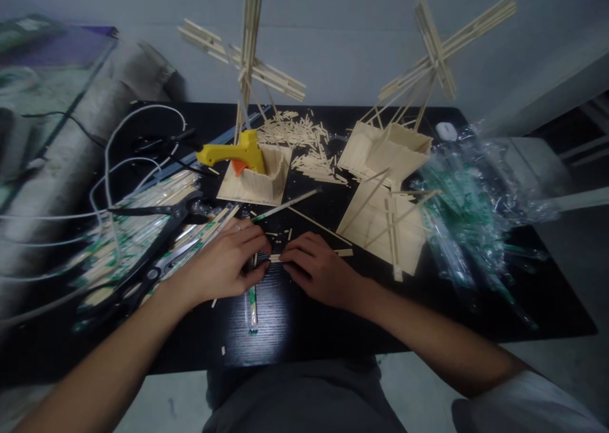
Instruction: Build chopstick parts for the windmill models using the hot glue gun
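My left hand (223, 262) and my right hand (318, 269) rest side by side on the black table (295, 325). Their fingertips meet over a short row of cut wooden stick pieces (275, 257) and pinch it from both sides. A wrapped chopstick (252, 303) lies under my left hand and points toward me. Another short stick piece (343, 252) lies just right of my right fingers.
A yellow glue gun (235, 154) leans on a small stick-built box (257, 178). Two stick windmill models (419, 71) stand at the back. Black scissors (152, 255) lie on wrapped chopsticks at left, white cables behind. A pile of empty wrappers (471, 217) fills the right.
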### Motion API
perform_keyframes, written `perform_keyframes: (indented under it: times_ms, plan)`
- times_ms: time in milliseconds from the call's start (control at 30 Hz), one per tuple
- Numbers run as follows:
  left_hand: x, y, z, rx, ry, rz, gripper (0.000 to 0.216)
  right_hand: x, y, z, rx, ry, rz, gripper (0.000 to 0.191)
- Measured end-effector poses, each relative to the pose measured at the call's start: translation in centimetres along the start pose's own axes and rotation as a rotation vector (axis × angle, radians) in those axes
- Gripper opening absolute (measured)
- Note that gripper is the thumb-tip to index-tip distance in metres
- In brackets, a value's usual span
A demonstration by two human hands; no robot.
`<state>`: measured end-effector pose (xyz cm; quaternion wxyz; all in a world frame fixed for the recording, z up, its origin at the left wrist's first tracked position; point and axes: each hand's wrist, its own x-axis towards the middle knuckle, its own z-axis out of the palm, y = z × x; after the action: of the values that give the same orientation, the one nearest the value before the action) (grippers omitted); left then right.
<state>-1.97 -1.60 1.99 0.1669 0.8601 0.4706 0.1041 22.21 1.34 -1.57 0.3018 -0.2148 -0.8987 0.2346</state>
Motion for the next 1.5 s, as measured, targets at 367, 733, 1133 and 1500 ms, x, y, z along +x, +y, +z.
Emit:
perform_keyframes:
  times_ms: [367, 733, 1133, 1500]
  plan:
    - [-0.7, -1.1, -2.5, 0.078, -0.026, -0.099, 0.029, 0.3, 0.5, 0.3, 0.123, 0.012, 0.054, 0.008]
    - [-1.0, -0.6, -2.1, 0.086, -0.099, -0.109, 0.029, 0.4, 0.4, 0.3, 0.129, 0.021, 0.046, 0.007]
    - [-0.6, -0.1, -1.0, 0.044, -0.091, -0.078, 0.027, 0.5, 0.5, 0.3, 0.102, 0.024, 0.03, 0.006]
    - [-0.5, 0.0, -0.3, 0.031, -0.014, 0.012, 0.027, 0.5, 0.5, 0.2, 0.135, 0.004, 0.075, 0.007]
